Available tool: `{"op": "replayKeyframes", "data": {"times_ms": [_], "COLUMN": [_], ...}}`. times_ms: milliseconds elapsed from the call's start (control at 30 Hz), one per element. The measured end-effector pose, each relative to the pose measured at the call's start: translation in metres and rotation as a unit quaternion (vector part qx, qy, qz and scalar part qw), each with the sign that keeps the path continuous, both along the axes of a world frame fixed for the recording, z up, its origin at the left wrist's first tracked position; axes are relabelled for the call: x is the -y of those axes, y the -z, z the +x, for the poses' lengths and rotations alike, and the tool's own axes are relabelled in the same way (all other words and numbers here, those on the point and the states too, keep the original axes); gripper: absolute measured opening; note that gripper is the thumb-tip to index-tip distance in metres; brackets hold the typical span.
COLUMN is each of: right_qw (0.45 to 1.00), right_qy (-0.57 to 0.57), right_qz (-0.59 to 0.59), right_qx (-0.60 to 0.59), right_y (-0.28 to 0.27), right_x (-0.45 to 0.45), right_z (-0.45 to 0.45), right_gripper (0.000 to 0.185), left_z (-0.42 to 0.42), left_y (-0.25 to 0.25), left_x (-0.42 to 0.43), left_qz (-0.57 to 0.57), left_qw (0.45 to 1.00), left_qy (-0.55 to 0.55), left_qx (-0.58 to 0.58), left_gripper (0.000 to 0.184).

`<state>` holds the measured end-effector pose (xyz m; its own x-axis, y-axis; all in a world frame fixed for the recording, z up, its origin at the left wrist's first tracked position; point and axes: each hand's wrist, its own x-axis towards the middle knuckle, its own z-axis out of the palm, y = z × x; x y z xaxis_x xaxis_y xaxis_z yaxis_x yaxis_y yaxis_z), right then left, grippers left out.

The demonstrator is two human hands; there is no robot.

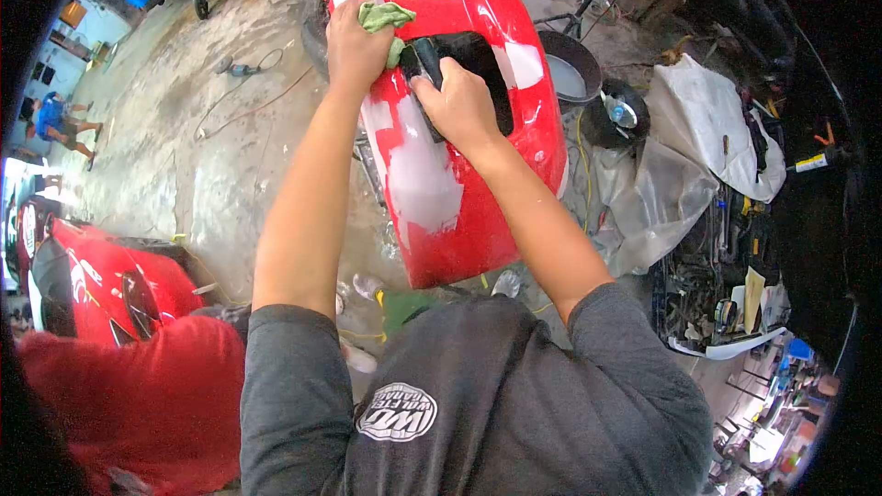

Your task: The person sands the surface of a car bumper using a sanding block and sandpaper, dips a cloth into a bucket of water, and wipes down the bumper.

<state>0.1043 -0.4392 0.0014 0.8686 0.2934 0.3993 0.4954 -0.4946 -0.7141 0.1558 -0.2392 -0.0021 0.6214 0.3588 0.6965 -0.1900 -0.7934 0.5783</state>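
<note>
Left hand (360, 48) grips green cloth (387, 17) on red bumper (478, 253); right hand (462, 108) holds dark block (424, 62) against it, beside the opening. Bumper sits ahead of me

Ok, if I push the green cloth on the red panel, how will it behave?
The green cloth would likely bend and bunch rather than slide stiffly, since it shows soft folds beside the left hand. It is probably light, as it looks thin and small.
</note>
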Motion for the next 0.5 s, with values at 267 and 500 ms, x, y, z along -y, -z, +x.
{"op": "replayKeyframes", "data": {"times_ms": [267,500], "right_qw": [0.999,0.999], "right_qy": [-0.022,-0.02], "right_qz": [-0.011,0.014], "right_qx": [-0.042,-0.048], "right_y": [0.017,0.023], "right_x": [0.031,0.03], "right_z": [-0.041,-0.048], "right_gripper": [0.035,0.034], "left_z": [0.004,-0.004], "left_y": [0.009,-0.005], "left_x": [-0.003,0.002], "left_qz": [0.012,0.019], "left_qw": [1.0,1.0], "left_qy": [-0.004,-0.006], "left_qx": [0.021,-0.002], "left_gripper": [0.045,0.046]}}
